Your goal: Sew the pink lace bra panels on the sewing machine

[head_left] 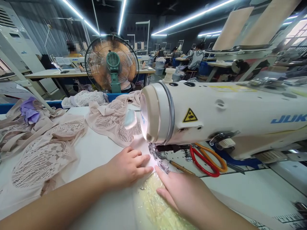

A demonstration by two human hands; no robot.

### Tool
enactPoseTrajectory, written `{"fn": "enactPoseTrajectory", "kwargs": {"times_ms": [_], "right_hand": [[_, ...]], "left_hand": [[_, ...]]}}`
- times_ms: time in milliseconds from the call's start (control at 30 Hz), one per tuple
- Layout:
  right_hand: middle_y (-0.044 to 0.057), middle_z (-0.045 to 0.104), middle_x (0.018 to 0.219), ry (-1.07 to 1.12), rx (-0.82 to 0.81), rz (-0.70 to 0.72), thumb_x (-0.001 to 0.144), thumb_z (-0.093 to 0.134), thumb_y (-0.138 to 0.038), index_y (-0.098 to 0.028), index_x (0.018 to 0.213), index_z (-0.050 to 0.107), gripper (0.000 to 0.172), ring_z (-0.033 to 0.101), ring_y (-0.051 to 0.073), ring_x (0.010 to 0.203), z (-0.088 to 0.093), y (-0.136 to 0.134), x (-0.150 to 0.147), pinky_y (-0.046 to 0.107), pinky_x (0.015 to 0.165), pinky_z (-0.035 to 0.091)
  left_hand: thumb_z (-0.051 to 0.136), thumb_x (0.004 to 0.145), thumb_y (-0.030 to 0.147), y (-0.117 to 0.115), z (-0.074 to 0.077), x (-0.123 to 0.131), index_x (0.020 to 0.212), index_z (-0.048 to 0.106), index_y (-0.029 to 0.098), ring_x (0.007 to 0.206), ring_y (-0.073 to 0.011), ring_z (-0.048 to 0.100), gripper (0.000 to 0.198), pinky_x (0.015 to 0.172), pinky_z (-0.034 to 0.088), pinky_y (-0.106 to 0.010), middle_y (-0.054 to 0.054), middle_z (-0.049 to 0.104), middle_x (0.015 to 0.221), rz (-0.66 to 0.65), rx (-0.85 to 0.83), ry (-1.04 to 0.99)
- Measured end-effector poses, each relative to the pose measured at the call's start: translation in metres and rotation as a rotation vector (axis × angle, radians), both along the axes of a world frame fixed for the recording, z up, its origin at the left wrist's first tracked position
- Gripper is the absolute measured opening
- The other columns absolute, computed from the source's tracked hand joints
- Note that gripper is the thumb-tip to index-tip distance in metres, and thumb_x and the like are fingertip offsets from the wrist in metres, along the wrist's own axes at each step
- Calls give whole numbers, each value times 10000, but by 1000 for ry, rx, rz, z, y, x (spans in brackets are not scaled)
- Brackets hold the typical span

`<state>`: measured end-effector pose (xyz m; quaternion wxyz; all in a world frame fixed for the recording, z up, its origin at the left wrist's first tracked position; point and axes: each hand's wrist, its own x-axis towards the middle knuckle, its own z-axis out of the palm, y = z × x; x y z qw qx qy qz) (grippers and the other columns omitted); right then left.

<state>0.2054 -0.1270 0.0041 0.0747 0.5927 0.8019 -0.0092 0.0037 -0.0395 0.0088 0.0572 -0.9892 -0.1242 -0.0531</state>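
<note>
My left hand (129, 166) lies on beige bra fabric (141, 144), fingers stretched toward the presser foot (153, 151) of a white sewing machine (203, 108). On the other side, my right hand (184, 193) has its index finger extended beside the presser foot and its thumb apart; its remaining fingers are mostly hidden. The fabric runs under the needle area and joins a beige lace bra (112, 123) spread behind my left hand. Below both hands is a crinkled, shiny yellowish piece (155, 201), whose kind I cannot make out.
Scissors with red and orange handle loops (211, 174) lie under the machine arm. More lace bras (45, 153) and a purple cloth (30, 110) cover the left side. A large fan (112, 62) stands ahead; thread cones (232, 28) rise at right. Several people work farther back.
</note>
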Motion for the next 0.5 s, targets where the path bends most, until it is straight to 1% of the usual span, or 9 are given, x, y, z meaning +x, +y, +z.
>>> {"fn": "enactPoseTrajectory", "kwargs": {"times_ms": [133, 233, 300, 400, 500], "right_hand": [[23, 669, 562, -2, -12, -36, 832, 539, -361, -201, 1255, 556, 453, 639, 254, 480, 5, 1, -7, 298, 378, 113], [35, 683, 572, -42, -51, -66, 849, 522, -367, -165, 1345, 484, 536, 654, 259, 502, 10, 3, -14, 300, 366, 153], [42, 689, 575, -64, -72, -86, 860, 510, -373, -156, 1374, 455, 561, 655, 254, 502, 12, 5, -18, 295, 360, 188], [45, 686, 562, -84, -38, -98, 859, 516, -387, -170, 1371, 470, 558, 644, 249, 482, 9, 5, -21, 291, 351, 225], [41, 667, 536, -106, 69, -68, 830, 554, -410, -175, 1337, 515, 560, 604, 228, 428, -2, 1, -19, 291, 335, 245]], "left_hand": [[438, 904, 226, 6, 2, 0, 1234, 534, 271, 953, -226, 540, 346, 862, 358, -390, -68, 578, 1247, 6, 7, -20], [447, 900, 219, 11, 2, 1, 1216, 544, 268, 989, -227, 541, 335, 824, 351, -365, -63, 597, 1208, 10, 21, -41], [453, 891, 209, 15, 2, 2, 1208, 544, 257, 1018, -235, 541, 333, 778, 343, -354, -64, 605, 1189, 10, 37, -41], [444, 883, 196, 20, 1, 1, 1204, 536, 243, 1013, -240, 547, 337, 743, 332, -352, -63, 610, 1178, 23, 61, -26], [427, 893, 203, 25, -1, 1, 1204, 529, 249, 1012, -239, 545, 330, 772, 334, -366, -59, 585, 1237, 45, 76, -6]]}}
